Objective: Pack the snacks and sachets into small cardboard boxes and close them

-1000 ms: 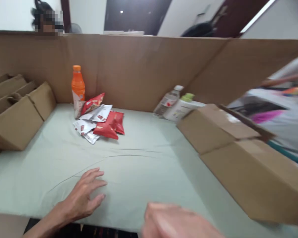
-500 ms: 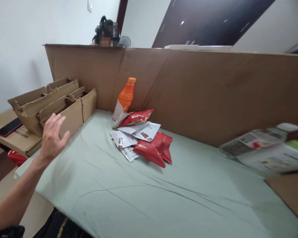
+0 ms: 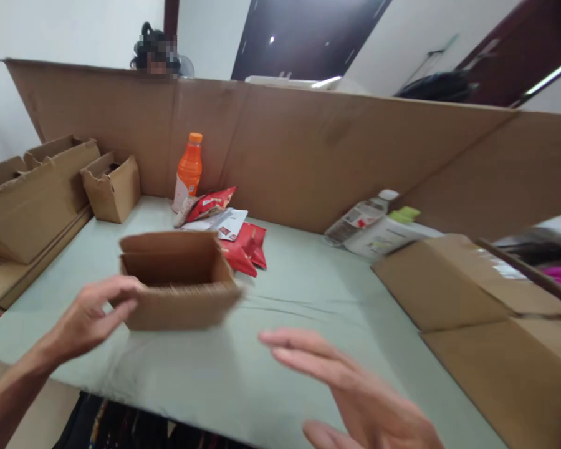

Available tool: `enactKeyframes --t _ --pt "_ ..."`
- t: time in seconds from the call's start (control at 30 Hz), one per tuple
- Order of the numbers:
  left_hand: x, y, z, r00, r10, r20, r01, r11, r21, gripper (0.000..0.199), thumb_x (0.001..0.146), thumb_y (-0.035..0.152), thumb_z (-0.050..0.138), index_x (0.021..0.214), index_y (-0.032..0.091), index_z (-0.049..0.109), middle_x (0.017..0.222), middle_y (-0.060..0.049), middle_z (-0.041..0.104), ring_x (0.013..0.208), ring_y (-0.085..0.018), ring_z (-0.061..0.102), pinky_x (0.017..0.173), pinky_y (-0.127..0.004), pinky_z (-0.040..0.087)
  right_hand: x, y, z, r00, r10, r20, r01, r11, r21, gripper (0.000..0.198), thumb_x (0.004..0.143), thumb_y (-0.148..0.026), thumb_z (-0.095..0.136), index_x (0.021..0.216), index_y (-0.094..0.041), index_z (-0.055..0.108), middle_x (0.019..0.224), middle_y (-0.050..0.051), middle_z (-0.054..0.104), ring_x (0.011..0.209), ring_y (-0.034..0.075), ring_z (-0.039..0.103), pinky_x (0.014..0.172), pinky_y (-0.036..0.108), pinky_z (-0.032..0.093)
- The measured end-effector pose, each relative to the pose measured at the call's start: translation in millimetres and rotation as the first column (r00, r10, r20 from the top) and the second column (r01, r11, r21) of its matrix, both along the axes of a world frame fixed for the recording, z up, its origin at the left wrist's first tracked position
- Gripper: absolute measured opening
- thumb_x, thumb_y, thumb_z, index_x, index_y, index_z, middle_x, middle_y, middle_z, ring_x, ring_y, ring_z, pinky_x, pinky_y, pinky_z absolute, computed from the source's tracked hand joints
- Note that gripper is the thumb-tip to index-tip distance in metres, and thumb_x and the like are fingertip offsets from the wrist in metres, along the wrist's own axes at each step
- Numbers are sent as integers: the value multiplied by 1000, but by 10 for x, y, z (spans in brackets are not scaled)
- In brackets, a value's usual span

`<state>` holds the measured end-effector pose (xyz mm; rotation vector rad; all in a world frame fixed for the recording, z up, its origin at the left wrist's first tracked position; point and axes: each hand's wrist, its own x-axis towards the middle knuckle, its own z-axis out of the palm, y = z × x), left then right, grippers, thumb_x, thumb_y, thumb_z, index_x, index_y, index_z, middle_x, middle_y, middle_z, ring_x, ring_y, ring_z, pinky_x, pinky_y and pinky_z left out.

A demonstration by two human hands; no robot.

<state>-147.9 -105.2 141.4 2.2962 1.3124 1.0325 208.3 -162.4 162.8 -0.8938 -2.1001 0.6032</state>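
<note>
One cloth-covered table (image 3: 177,380) lies beneath an open-topped cardboard box (image 3: 182,310), left of centre; whether the box rests or is lifted, I cannot tell. The left hand (image 3: 85,318) pinches its near left corner between thumb and fingers. The right hand (image 3: 367,396), blurred, is spread, apart from it. Beyond stand an orange bottle (image 3: 189,163) and smaller red packets (image 3: 255,240).

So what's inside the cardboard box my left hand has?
In the cardboard box at your left hand, you can see brown inner walls. The front wall covers the bottom, so anything lying there can't be seen.
</note>
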Motion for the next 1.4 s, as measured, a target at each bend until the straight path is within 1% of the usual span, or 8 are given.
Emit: enactKeyframes --t 0.13,0.37,0.57,0.67,0.8,1.17,1.3,1.4 --pt "551 -238 -26 906 -424 -5 422 902 92 24 98 4 52 109 21 66 94 -1 78 97 -16 75 108 -35 54 48 -78 -32 986 -44 159 17 986 168 54 96 -34 67 148 -28 54 143 12 66 132 29 62 110 46 53" --pt "648 -178 134 861 -503 -79 502 864 -36 25 97 8 57 113 23 69 98 -1 79 98 -18 76 105 -38 58 301 -257 103 947 77 312 -67 997 -45 64 91 -67 67 136 -21 66 111 10 79 101 25 73 90 37 59" --pt "762 96 451 700 -677 -227 626 735 -260 41 85 28 77 126 28 72 144 -7 68 139 -33 59 117 -52 49 243 -197 127 885 197 422 -130 975 -181 27 103 -14 49 104 -23 75 104 4 78 89 18 70 82 33 53" --pt "891 224 514 625 -729 -279 665 684 -299 27 82 28 76 109 26 76 118 -5 79 112 -29 74 104 -42 58 219 -164 116 873 170 457 -119 983 -138 29 101 -10 48 98 -22 74 97 3 77 84 18 69 77 33 51" --pt "873 173 510 668 -611 -425 608 777 -163 6 86 25 71 81 24 68 72 1 66 68 -20 64 83 -35 57 271 -148 81 865 31 500 -15 999 -35 29 101 -12 47 95 -22 73 91 3 77 78 18 69 73 33 51" --pt "556 -225 40 920 -351 -177 377 915 145 23 91 3 55 94 23 67 102 -5 74 105 -22 69 92 -34 55 434 14 5 934 -56 353 27 996 86 40 96 -55 67 113 -20 78 103 10 81 90 25 76 82 40 61" --pt "563 -200 -92 904 -401 -149 419 900 123 24 92 2 56 103 22 65 95 -2 76 108 -21 71 107 -38 49 568 110 -46 997 -41 -71 44 998 35 51 98 -66 55 111 -23 80 97 10 82 89 27 78 80 42 64" --pt "537 -194 -202 908 -389 -158 411 899 148 26 93 1 56 106 22 63 96 0 76 110 -19 71 113 -37 43 695 329 -153 867 -335 -368 349 937 -31 28 100 -46 61 101 -27 81 89 7 82 78 24 76 73 40 64"
